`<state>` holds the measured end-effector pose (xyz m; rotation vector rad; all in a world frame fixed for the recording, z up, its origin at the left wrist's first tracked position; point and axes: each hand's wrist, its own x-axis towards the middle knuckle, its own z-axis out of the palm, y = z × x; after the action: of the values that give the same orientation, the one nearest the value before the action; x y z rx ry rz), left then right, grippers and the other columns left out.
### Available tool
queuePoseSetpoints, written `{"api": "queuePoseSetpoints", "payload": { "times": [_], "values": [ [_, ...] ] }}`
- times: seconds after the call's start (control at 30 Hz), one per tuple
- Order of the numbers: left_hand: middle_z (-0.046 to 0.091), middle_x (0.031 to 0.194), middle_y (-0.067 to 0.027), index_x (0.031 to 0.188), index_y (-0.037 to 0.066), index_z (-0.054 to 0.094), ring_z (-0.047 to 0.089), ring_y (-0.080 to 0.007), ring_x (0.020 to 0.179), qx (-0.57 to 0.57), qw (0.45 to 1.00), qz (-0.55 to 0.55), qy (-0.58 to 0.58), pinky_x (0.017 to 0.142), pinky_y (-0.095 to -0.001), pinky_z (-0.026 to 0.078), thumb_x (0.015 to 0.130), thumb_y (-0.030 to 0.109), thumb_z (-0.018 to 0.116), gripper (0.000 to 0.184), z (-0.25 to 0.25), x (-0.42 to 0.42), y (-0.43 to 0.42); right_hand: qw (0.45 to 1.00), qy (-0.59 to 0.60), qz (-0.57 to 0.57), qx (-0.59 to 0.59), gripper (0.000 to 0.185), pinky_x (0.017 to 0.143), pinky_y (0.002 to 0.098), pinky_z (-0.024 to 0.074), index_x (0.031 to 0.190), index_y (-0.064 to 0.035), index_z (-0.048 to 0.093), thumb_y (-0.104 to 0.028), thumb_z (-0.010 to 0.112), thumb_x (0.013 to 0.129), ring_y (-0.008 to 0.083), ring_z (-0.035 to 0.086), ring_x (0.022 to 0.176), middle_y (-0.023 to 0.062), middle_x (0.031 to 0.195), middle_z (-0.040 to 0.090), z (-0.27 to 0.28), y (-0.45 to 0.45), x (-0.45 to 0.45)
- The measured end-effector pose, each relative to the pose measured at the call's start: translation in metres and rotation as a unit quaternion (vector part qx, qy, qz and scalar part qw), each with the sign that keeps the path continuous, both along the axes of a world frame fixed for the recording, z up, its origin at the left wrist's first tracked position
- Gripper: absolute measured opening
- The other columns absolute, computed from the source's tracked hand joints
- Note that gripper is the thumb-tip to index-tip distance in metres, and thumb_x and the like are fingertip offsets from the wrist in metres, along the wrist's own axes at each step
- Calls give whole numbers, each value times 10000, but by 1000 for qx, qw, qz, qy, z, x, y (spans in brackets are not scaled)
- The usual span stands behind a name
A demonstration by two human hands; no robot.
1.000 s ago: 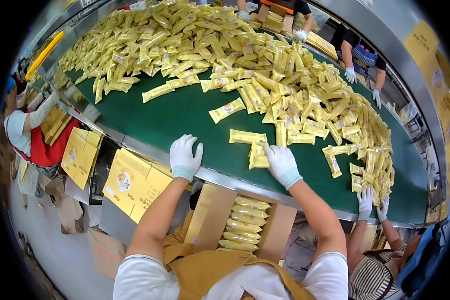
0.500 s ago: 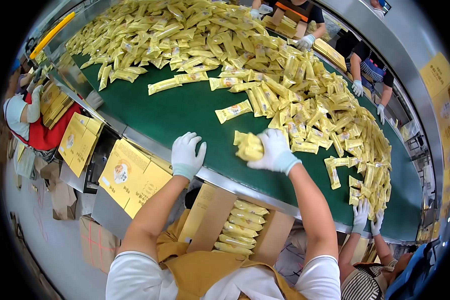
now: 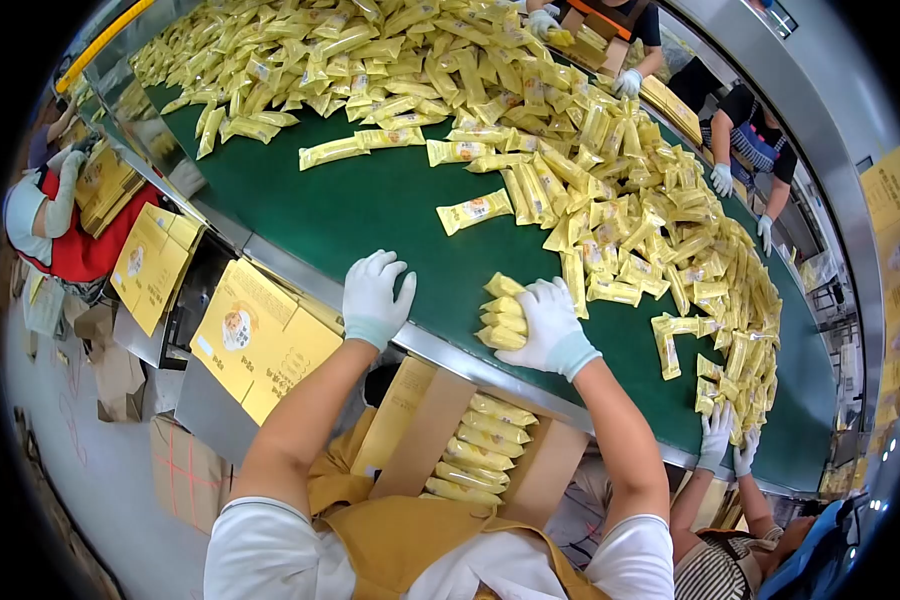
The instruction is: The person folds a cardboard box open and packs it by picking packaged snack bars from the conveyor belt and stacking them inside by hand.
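Note:
My right hand [image 3: 550, 328], in a white glove, grips a small stack of yellow packets [image 3: 503, 312] on the green belt [image 3: 370, 215], close to its near edge. My left hand [image 3: 375, 298], also gloved, is held over the belt's metal edge with its fingers apart and nothing in it. Below and between my arms, an open carton [image 3: 541, 470] holds a row of several yellow packets [image 3: 480, 447]. A single packet [image 3: 473, 211] lies on the belt beyond my hands, beside a large heap of loose packets [image 3: 450, 75].
Flat yellow cartons [image 3: 260, 335] lean at the left by the belt's metal rail [image 3: 300, 275]. A person in red [image 3: 95, 235] is at the far left. Gloved hands of a co-worker [image 3: 717, 436] touch the heap at the lower right. Other people work across the belt.
My right hand has gathered packets from the belt into a stack and drawn it slightly toward the near edge. My left hand stays almost in place.

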<state>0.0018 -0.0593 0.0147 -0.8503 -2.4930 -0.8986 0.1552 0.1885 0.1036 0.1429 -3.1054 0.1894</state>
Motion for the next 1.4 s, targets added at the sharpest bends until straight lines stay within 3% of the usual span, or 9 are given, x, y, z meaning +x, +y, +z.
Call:
{"api": "queuePoseSetpoints", "payload": {
  "times": [0.27, 0.4, 0.53, 0.57, 0.7, 0.87, 1.1, 1.23, 1.4],
  "values": [
    [687, 1182, -129, 1007, 61, 727, 601, -319, 1193, 0, 1000, 4, -13, 1051, -454, 431, 911, 264, 665, 233, -1, 0, 0, 998, -6, -57, -12, 1243, 1012, 453, 480, 1554, 15, 194, -465, 869, 628, 417, 577, 1135, 258, 1246, 548, -24, 2, 26],
    [688, 1183, -122, 1002, 66, 734, 600, -316, 1194, -4, 1000, 8, -19, 1054, -451, 428, 913, 268, 658, 234, -3, -1, -1, 977, -65, -123, -162, 1270, 1058, 434, 453, 1547, 82, 151, -336, 912, 621, 444, 548, 1217, 295, 1334, 522, 13, -1, 23],
    [688, 1188, -119, 1000, 70, 737, 597, -313, 1199, 2, 1000, 12, -27, 1054, -450, 428, 913, 269, 655, 232, -2, 1, -1, 965, 119, -76, -221, 1212, 1016, 446, 473, 1514, 111, 176, -297, 893, 626, 419, 609, 1103, 229, 1182, 638, 87, -35, 58],
    [688, 1189, -119, 1000, 70, 737, 596, -311, 1201, 2, 1000, 13, -28, 1054, -450, 428, 912, 269, 655, 232, -2, 1, 0, 972, 116, -46, -200, 1280, 1069, 456, 432, 1554, 88, 156, -280, 915, 592, 426, 549, 1207, 275, 1335, 522, 88, -33, 75],
    [691, 1163, -114, 988, 76, 733, 602, -312, 1182, 12, 1000, 9, -4, 1051, -446, 429, 909, 264, 655, 218, -8, -2, 0, 996, 8, -8, -84, 1085, 955, 464, 453, 1478, 65, 355, -418, 851, 643, 394, 564, 1141, 230, 1259, 547, 140, -91, 121],
    [697, 1145, -115, 979, 71, 739, 614, -312, 1150, 8, 1000, 8, 9, 1028, -443, 445, 905, 260, 643, 225, -11, -3, 0, 972, -205, 57, 102, 1047, 879, 439, 433, 1443, 41, 430, -474, 843, 631, 331, 549, 1040, 163, 1123, 541, 86, -143, 146],
    [698, 1180, -110, 999, 82, 754, 621, -299, 1135, -12, 1000, 12, -7, 1029, -437, 446, 916, 278, 622, 250, -13, -4, 0, 980, -178, -62, -70, 1114, 900, 469, 413, 1499, 52, 351, -519, 820, 665, 347, 515, 1083, 180, 1146, 522, 22, -185, 170],
    [698, 1182, -110, 1004, 84, 755, 618, -297, 1144, -12, 1000, 12, -7, 1034, -436, 442, 919, 280, 618, 253, -13, -4, 0, 990, -128, -53, 22, 1105, 918, 474, 402, 1475, 54, 368, -545, 827, 667, 349, 499, 1096, 191, 1171, 495, -12, -192, 175],
    [699, 1175, -108, 1003, 82, 753, 615, -301, 1151, -7, 1000, 7, -9, 1032, -440, 441, 923, 281, 612, 256, -11, -4, 1, 980, -98, -46, -168, 1034, 1009, 485, 412, 1454, 37, 403, -480, 855, 680, 384, 498, 1164, 201, 1193, 521, 5, -173, 180]
  ]
}}
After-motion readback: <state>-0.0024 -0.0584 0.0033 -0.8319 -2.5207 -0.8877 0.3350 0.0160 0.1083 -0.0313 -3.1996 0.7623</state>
